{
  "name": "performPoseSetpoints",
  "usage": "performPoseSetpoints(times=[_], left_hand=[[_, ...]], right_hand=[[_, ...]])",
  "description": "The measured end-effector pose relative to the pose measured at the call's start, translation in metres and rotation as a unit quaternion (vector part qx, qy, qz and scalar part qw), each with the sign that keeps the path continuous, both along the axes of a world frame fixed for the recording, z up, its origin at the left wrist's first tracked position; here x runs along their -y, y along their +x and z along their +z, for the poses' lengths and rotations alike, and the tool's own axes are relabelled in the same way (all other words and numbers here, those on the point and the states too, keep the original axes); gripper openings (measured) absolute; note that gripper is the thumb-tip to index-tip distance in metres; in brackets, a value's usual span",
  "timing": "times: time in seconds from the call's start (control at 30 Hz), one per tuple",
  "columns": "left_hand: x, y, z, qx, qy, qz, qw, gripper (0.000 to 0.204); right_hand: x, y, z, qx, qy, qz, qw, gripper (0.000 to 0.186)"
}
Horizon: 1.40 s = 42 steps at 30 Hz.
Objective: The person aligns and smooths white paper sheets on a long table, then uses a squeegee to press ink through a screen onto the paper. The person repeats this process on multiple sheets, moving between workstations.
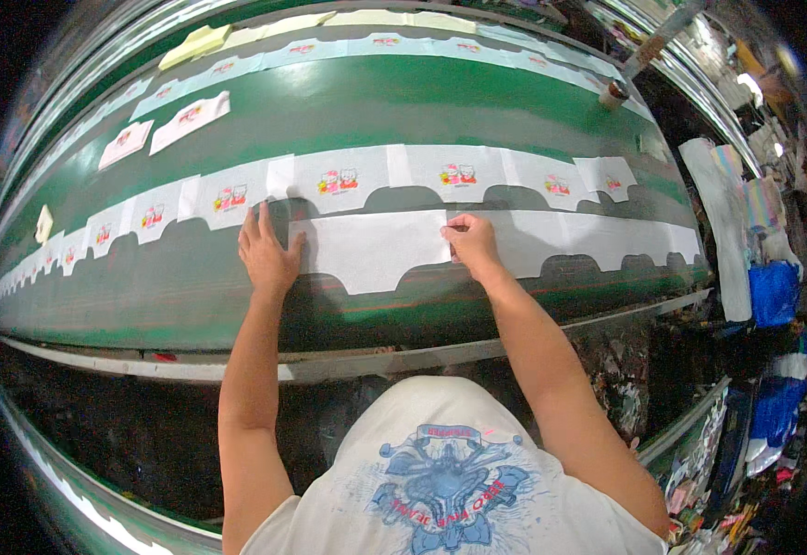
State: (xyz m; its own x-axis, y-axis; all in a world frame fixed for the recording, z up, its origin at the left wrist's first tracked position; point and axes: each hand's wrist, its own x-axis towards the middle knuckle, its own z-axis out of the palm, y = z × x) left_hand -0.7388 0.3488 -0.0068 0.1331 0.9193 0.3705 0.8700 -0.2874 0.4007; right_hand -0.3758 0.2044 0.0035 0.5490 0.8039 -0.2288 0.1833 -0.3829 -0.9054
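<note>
from here i judge the white cloth piece (371, 250), 12 o'clock on the worktop (329, 111), light and limp (crease-prone), best edge-held: right grip (471, 243) pinching its 3 o'clock side, left grip (269, 253) spread wide at 9.

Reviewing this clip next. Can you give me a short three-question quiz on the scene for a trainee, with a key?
1. Which hand has its thumb and fingertips at the right edge of the plain white cloth piece?
2. True or false: the row of printed cloth pieces lies beyond the plain one, farther from the person's body.
3. Choose one. The left hand is:
a) clenched in a fist
b) open, with fingers extended
c) out of view

Key:
1. The right hand.
2. True.
3. b
</note>
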Motion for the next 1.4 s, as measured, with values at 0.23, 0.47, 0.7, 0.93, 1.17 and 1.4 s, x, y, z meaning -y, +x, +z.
performPoseSetpoints(times=[0.23,0.47,0.7,0.93,1.17,1.4], left_hand=[[0.052,0.042,0.015,-0.151,-0.088,-0.193,0.965,0.096],[0.101,0.122,0.02,-0.162,-0.069,-0.317,0.932,0.102],[0.127,0.206,0.007,-0.145,-0.061,-0.352,0.923,0.105],[0.143,0.244,0.02,-0.172,-0.082,-0.326,0.926,0.1],[0.136,0.235,0.015,-0.206,-0.114,-0.302,0.924,0.086],[0.113,0.264,-0.02,-0.198,-0.074,-0.224,0.951,0.072]], right_hand=[[0.004,0.001,0.004,-0.057,0.026,-0.014,0.998,0.019],[0.009,0.006,0.005,-0.105,0.052,-0.033,0.993,0.021],[0.014,0.017,-0.001,-0.166,0.093,-0.046,0.981,0.025],[0.122,0.069,0.04,-0.215,0.151,0.015,0.965,0.022],[0.293,0.2,0.084,0.047,0.138,-0.025,0.989,0.013],[0.51,0.305,0.124,0.211,0.131,-0.241,0.938,0.012]])
